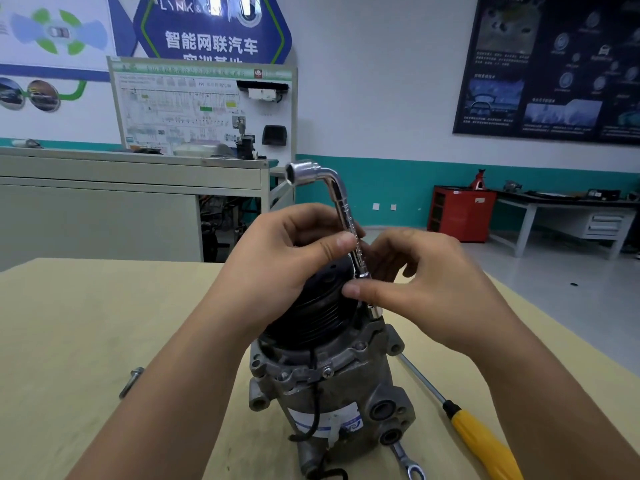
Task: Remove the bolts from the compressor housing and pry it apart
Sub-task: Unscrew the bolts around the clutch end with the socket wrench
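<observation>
Compressor [329,386] stands upright at lower centre of the frame on a tan table [86,323], with a black pulley [311,306] on top.

Edges: the table's far edge runs just behind the hands. Its right edge slants down toward the lower right, with floor beyond.

Room: bare tabletop is widest at left, where one bolt [131,382] lies well apart from the compressor. It is tighter at right, where a screwdriver [481,441] with a yellow handle lies between compressor and right edge. A spanner [408,462] end shows at the bottom, just beside the compressor base.

Hands: both are above the compressor, at pulley height. An L-shaped wrench [346,209] stands nearly upright, its top leaning left. Its lower socket sits on the housing flange right of the pulley; what it seats on is hidden. Left hand [287,268] pinches the shaft mid-length. Right hand [426,289] pinches it lower, just above the socket.
</observation>
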A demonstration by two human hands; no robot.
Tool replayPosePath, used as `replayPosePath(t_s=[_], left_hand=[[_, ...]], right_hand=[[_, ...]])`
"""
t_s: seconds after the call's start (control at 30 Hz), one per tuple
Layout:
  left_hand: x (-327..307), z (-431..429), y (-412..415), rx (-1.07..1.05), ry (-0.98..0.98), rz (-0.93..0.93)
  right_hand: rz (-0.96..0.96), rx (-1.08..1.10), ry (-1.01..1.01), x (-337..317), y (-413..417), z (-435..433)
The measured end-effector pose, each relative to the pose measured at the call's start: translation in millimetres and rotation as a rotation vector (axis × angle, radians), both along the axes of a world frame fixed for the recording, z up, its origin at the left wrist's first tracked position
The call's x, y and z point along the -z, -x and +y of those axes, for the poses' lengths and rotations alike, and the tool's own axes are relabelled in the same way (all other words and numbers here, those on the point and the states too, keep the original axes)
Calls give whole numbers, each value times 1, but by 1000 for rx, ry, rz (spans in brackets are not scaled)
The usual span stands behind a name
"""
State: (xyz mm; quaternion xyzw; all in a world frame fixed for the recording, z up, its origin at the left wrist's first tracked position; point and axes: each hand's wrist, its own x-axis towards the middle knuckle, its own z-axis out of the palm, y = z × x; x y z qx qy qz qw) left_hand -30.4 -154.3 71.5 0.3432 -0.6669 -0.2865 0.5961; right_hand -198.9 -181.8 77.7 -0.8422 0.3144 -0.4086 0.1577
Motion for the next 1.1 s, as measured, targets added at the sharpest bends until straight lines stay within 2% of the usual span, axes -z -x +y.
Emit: replayPosePath(t_s=[0.27,0.53,0.77,1.1], left_hand=[[0,-1,-1,-66,9,-1],[-1,1,-2,81,-15,-44],[-2,3,-3,101,5,-52],[-1,-1,-1,34,31,-21]], right_hand=[[-66,18,23,2,-2,-1],[-35,-24,24,0,0,-1],[34,-54,29,0,2,-3],[25,-66,12,-1,4,-2]])
